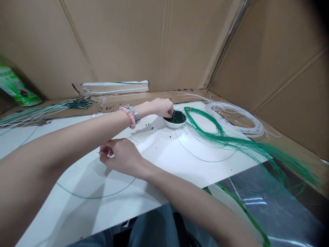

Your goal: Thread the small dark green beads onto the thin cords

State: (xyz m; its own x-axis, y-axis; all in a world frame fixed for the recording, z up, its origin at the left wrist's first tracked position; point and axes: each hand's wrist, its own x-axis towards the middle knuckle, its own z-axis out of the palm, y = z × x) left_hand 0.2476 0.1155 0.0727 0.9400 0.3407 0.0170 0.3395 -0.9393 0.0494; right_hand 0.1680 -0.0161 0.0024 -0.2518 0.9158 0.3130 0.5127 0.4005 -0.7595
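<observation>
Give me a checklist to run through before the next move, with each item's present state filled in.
1. White bowl upright: ok, it stands level on the white sheet.
2. Bowl stocked: ok, plenty of small dark pieces inside.
3. Left hand at the bowl: ok, its fingers reach down to the pieces; whether they hold one is hidden.
4. Right hand gripping the green strand near it: cannot tell; its fingers are pinched, but the contact is too fine to see.
5. Sheet free of strays: not ok, loose specks lie left of the bowl.
</observation>
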